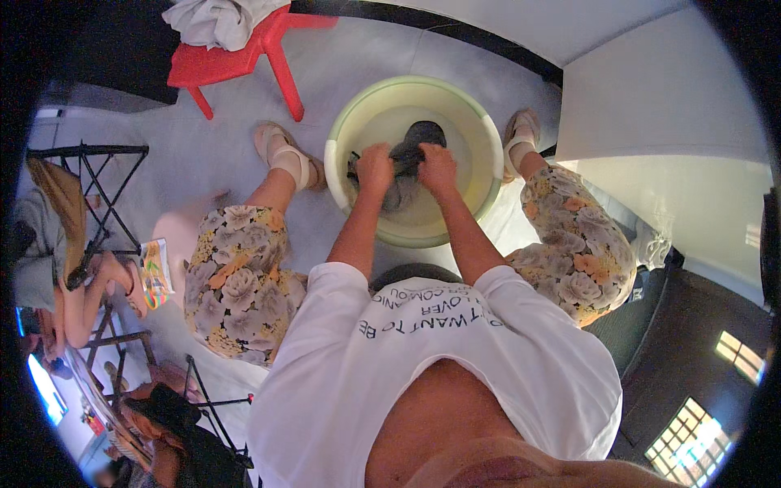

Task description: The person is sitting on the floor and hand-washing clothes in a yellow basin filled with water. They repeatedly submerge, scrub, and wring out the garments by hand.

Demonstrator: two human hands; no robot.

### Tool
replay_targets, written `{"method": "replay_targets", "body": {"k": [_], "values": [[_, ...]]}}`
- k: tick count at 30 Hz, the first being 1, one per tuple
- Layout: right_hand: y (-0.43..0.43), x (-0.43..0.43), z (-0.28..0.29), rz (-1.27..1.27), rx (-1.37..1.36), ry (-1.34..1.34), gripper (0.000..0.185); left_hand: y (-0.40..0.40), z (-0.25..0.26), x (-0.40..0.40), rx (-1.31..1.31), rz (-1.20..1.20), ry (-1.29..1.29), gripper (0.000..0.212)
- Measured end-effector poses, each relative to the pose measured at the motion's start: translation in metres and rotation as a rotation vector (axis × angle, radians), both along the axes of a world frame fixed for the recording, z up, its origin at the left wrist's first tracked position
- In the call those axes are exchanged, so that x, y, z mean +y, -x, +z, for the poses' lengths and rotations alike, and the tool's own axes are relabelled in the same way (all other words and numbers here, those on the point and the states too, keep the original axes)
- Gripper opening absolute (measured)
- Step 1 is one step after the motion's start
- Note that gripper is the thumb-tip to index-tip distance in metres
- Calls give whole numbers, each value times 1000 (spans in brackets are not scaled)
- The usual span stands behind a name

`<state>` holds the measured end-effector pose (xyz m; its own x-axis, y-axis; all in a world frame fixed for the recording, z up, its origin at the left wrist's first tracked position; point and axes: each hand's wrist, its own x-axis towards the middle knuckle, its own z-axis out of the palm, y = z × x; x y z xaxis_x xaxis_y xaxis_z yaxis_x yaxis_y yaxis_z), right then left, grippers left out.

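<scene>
Between my feet stands a round pale plastic basin [357, 116] with a light green and white rim, holding cloudy water. Both hands are over the basin, gripping a dark wet cloth [421, 135], perhaps a garment. My left hand [375, 168] is closed on its left part, near a dark strap-like end at the basin's left wall. My right hand [437, 166] holds the part further right, just below a rounded dark fold. Some of the cloth hangs down into the water between my wrists. My fingers are slightly blurred, and their undersides are hidden.
A red plastic stool [223, 64] beyond my left foot bears a heap of pale cloth [213, 21]. White panels [665, 122] rise at the right. At the left, several people sit near folding-frame seats [113, 201]; a hand holds a colourful packet [157, 271].
</scene>
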<state>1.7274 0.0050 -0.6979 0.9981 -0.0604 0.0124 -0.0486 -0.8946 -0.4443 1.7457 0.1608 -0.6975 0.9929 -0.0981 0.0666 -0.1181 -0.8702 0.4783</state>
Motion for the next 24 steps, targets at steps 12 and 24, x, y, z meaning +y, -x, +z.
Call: {"method": "replay_targets", "body": {"k": [12, 24], "values": [[23, -28, -55, -50, 389, -272, 41, 17, -23, 18, 388, -39, 71, 32], [11, -51, -29, -187, 96, -573, 23, 4, 2, 24, -13, -28, 104, 16]]}}
